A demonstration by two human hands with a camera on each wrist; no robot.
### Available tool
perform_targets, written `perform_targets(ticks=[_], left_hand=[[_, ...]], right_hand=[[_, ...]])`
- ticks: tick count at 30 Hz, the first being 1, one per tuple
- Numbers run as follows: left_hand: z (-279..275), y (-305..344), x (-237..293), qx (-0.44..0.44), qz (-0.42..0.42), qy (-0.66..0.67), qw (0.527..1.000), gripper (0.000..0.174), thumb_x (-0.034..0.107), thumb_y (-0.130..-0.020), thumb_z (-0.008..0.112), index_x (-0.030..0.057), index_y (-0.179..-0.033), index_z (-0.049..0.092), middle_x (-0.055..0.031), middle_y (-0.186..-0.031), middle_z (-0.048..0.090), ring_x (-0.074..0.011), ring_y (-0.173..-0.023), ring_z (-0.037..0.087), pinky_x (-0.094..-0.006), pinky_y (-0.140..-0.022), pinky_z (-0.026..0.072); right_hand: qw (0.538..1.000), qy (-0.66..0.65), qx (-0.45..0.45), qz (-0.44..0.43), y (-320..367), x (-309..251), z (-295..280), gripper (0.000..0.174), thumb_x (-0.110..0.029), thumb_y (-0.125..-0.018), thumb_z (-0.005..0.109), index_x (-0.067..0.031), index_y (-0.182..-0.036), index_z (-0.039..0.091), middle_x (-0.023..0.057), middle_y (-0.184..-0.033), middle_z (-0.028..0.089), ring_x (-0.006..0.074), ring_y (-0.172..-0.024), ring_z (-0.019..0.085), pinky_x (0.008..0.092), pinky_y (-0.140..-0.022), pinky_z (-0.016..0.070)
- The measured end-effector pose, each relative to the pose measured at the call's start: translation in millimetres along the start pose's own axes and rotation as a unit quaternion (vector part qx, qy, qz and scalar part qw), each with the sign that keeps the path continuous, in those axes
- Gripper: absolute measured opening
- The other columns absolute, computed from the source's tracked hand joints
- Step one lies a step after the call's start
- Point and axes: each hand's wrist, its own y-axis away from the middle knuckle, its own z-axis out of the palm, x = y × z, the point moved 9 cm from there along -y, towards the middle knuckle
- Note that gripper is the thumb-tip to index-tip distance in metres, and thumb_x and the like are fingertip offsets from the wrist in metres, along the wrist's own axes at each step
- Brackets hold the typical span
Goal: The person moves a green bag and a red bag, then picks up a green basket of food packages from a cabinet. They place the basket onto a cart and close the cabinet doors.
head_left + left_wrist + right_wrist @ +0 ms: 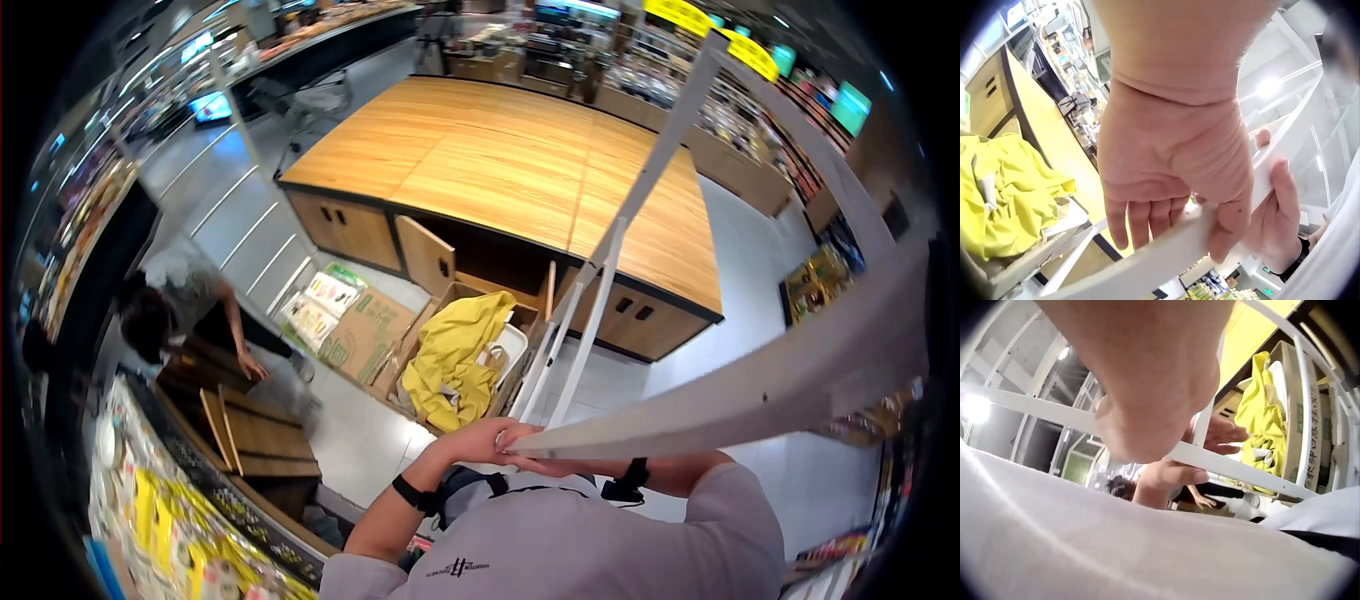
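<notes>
A white metal frame (700, 400) of long bars rises from the chest over the right side of the head view. Side by side at its near bar, the left hand (470, 442) and right hand (525, 455) both hold it. Seen in the left wrist view, the left hand (1175, 156) has its thumb on one side of the white bar (1154, 265) and its fingers on the other; the right hand (1272, 219) grips close by. In the right wrist view the right hand (1147, 419) covers part of the bar (1244, 469), hiding its own fingers, beside the left hand (1169, 478).
A wooden-topped counter (480, 150) stands ahead with a cabinet door (425, 255) ajar. Before it, a cardboard box holds yellow cloth (455, 360), next to flattened cardboard (375, 335). At left a person (175, 300) bends over wooden panels (265, 430). Packaged goods (180, 520) line the lower left.
</notes>
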Motion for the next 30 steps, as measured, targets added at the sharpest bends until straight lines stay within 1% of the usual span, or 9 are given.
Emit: perform_targets(ticks=[8,10,14,17,20,22,26,28,30], left_hand=[[18,14,-10,0.272,-0.035,0.138,0.952,0.048,0.017,-0.075,0.072,0.0075,-0.118,0.054,-0.0067,-0.115,0.056,-0.0167,-0.107,0.051,-0.0304,-0.092,0.0413],[21,23,-21,0.372,-0.091,0.063,0.921,0.031,0.019,-0.076,0.069,0.0019,-0.102,0.063,-0.0115,-0.104,0.062,-0.0168,-0.094,0.058,-0.0289,-0.083,0.0458],[28,43,-76,0.564,-0.142,0.003,0.813,0.024,0.024,-0.079,0.068,0.0017,-0.083,0.061,-0.0051,-0.060,0.059,-0.0151,-0.057,0.055,-0.0309,-0.053,0.0440],[27,64,-67,0.686,-0.119,0.020,0.717,0.030,0.030,-0.079,0.065,0.0045,-0.070,0.052,-0.0009,-0.054,0.050,-0.0107,-0.051,0.048,-0.0285,-0.046,0.0378],[31,76,-60,0.803,-0.057,0.035,0.592,0.033,0.033,-0.082,0.061,0.0090,-0.066,0.046,0.0004,-0.056,0.045,-0.0086,-0.049,0.044,-0.0251,-0.045,0.0356],[35,84,-76,0.853,0.029,0.083,0.514,0.024,0.022,-0.083,0.059,0.0088,-0.067,0.047,0.0011,-0.056,0.043,-0.0082,-0.046,0.044,-0.0242,-0.043,0.0363],[36,79,-59,0.867,0.053,0.058,0.492,0.022,0.016,-0.087,0.053,0.0074,-0.069,0.044,0.0002,-0.056,0.042,-0.0084,-0.045,0.041,-0.0232,-0.042,0.0344],[40,78,-66,0.880,0.027,0.068,0.470,0.024,0.018,-0.088,0.053,0.0072,-0.068,0.044,-0.0002,-0.055,0.041,-0.0085,-0.045,0.041,-0.0228,-0.042,0.0340],[41,80,-69,0.883,0.038,0.079,0.461,0.025,0.018,-0.088,0.053,0.0069,-0.068,0.044,-0.0011,-0.054,0.042,-0.0089,-0.045,0.041,-0.0229,-0.042,0.0342]], right_hand=[[0.989,0.102,-0.093,-0.055,-3,-6,-11,0.025,-0.018,-0.088,0.055,-0.0011,-0.106,0.053,0.0207,-0.106,0.052,0.0361,-0.099,0.052,0.0394,-0.081,0.0437],[0.978,0.150,-0.138,0.052,0,13,-25,0.034,-0.016,-0.083,0.061,-0.0036,-0.113,0.051,0.0202,-0.107,0.054,0.0375,-0.102,0.052,0.0404,-0.086,0.0437],[0.949,0.206,-0.024,-0.238,13,-4,-136,0.028,0.002,-0.068,0.060,-0.0082,-0.094,0.062,0.0081,-0.084,0.063,0.0276,-0.080,0.061,0.0377,-0.070,0.0494],[0.880,0.197,0.223,-0.371,38,-3,-262,0.033,0.010,-0.064,0.055,-0.0041,-0.093,0.056,0.0105,-0.079,0.059,0.0254,-0.071,0.056,0.0341,-0.062,0.0454],[0.830,0.203,0.453,-0.256,48,73,-390,0.042,-0.008,-0.079,0.059,-0.0043,-0.118,0.044,0.0155,-0.116,0.051,0.0231,-0.101,0.049,0.0362,-0.085,0.0398],[0.865,0.134,0.451,-0.176,19,110,-434,0.052,-0.021,-0.084,0.060,-0.0047,-0.128,0.037,0.0152,-0.129,0.043,0.0242,-0.114,0.043,0.0360,-0.094,0.0328],[0.968,-0.031,0.225,-0.105,-51,163,-395,0.049,-0.031,-0.090,0.055,-0.0030,-0.127,0.040,0.0124,-0.108,0.059,0.0224,-0.095,0.058,0.0315,-0.080,0.0438],[0.985,-0.017,0.160,-0.065,-77,178,-361,0.035,-0.027,-0.092,0.049,-0.0010,-0.115,0.050,0.0095,-0.082,0.064,0.0195,-0.073,0.061,0.0288,-0.067,0.0475],[0.959,-0.259,0.113,-0.006,-113,239,-325,0.028,-0.024,-0.093,0.045,0.0016,-0.095,0.056,0.0086,-0.070,0.063,0.0170,-0.065,0.060,0.0276,-0.063,0.0475]])
